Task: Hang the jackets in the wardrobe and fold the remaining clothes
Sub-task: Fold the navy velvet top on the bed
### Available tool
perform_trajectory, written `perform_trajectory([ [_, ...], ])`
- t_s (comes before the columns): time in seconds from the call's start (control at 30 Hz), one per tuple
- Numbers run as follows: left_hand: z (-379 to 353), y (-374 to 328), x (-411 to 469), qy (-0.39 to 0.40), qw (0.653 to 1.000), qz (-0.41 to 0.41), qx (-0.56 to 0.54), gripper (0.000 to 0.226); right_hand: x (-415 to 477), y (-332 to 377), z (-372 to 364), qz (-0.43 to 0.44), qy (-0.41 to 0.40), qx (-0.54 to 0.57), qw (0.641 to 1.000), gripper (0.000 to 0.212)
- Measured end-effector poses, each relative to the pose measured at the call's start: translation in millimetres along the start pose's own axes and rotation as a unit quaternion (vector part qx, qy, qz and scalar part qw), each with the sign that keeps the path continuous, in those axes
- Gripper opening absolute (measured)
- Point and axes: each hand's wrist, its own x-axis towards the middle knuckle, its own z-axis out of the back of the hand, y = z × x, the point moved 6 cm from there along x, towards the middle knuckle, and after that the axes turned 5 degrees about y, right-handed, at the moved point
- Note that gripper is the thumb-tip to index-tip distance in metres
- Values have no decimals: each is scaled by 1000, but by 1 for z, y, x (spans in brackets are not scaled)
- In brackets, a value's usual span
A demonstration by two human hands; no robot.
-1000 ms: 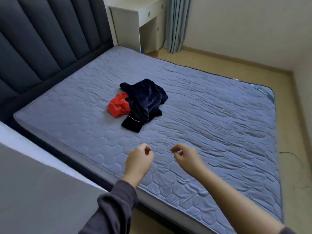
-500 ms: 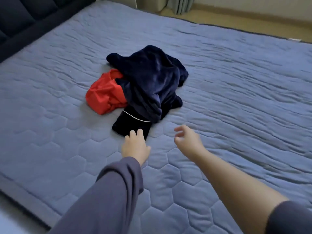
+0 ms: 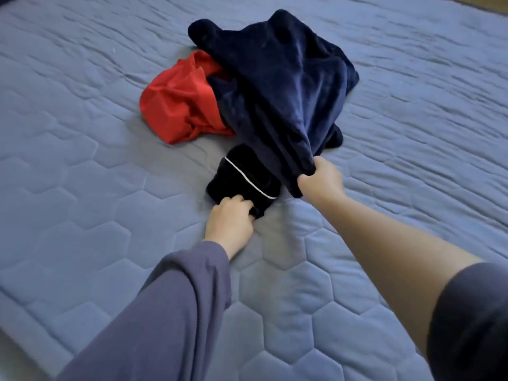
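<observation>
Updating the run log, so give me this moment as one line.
step: grasping pile | left hand: grips black piped piece | right hand: grips navy fleece garment | red garment: untouched on mattress

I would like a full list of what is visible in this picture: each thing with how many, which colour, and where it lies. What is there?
quilted mattress: one, grey-blue, fills nearly the whole view under everything.
dark blue fleece garment: one, crumpled, centre top, lying partly over the red garment.
red garment: one, crumpled, left of the dark blue one and partly under it.
black cloth with white piping: one, just in front of the pile; whether it is a separate garment cannot be told.
left hand: grips the near edge of the black cloth; grey-purple long sleeve.
right hand: grips a fold of the dark blue fleece garment; bare forearm.
</observation>
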Motion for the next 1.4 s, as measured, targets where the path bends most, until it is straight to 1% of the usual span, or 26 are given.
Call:
perform_trajectory([
  [0.1,-3,-26,-51,39,999,-7,30,25,-49,-29,46,-25,0,-63,998,14],
  [0.17,-9,-49,-90,87,994,-23,57,25,-87,-50,80,-44,19,-127,991,13],
  [0.23,-13,-74,-129,134,988,-28,72,25,-129,-77,112,-64,42,-165,983,15],
  [0.37,-22,-120,-206,210,977,7,39,24,-221,-139,164,-128,71,-220,964,25],
  [0.43,-30,-145,-245,283,959,16,0,24,-268,-166,178,-137,101,-230,958,25],
  [0.53,-44,-186,-297,406,914,-7,-3,26,-332,-201,193,-140,139,-258,946,25],
  [0.6,-53,-203,-317,437,899,16,-2,30,-364,-226,198,-145,164,-280,935,26],
  [0.63,-58,-209,-320,430,902,31,-6,30,-375,-239,200,-154,175,-285,930,25],
  [0.7,-66,-221,-316,377,923,68,-18,30,-388,-261,203,-168,183,-288,925,21],
  [0.77,-69,-233,-303,299,947,101,-61,49,-390,-274,202,-148,176,-287,930,25],
  [0.83,-68,-246,-287,215,962,136,-102,75,-385,-276,191,-80,173,-283,940,48],
  [0.87,-69,-249,-278,185,962,161,-118,87,-384,-275,184,-42,175,-280,943,62],
  [0.9,-74,-249,-269,166,957,192,-140,97,-383,-275,178,-18,180,-273,945,69],
  [0.93,-84,-246,-261,163,943,230,-177,105,-384,-277,174,-9,181,-253,950,67],
  [0.97,-93,-243,-255,168,925,259,-223,106,-384,-283,173,-20,176,-214,961,58],
  [1.0,-100,-242,-251,177,904,282,-269,97,-385,-288,174,-37,162,-159,973,44],
  [1.07,-100,-244,-247,180,881,289,-330,48,-385,-301,185,-99,111,-26,989,13],
  [1.1,-95,-250,-247,188,876,279,-347,29,-383,-307,193,-131,80,34,988,6],
  [1.13,-86,-259,-246,197,879,252,-353,20,-381,-309,202,-153,47,77,984,13],
  [1.17,-71,-270,-245,197,890,210,-353,17,-379,-309,211,-173,22,107,979,17],
  [1.23,-28,-295,-244,174,921,117,-328,25,-377,-298,230,-186,-20,125,974,7],
  [1.27,-4,-305,-245,157,933,86,-313,32,-376,-286,241,-166,-36,87,982,19],
  [1.3,21,-314,-246,142,937,65,-312,36,-376,-269,250,-114,-33,28,993,43],
  [1.33,44,-323,-248,131,938,50,-318,36,-376,-245,256,-49,-8,-24,998,67],
  [1.37,69,-333,-251,125,937,28,-324,36,-378,-219,258,21,16,-56,998,86],
  [1.4,92,-347,-255,125,936,0,-329,36,-383,-189,262,80,33,-62,994,95],
])
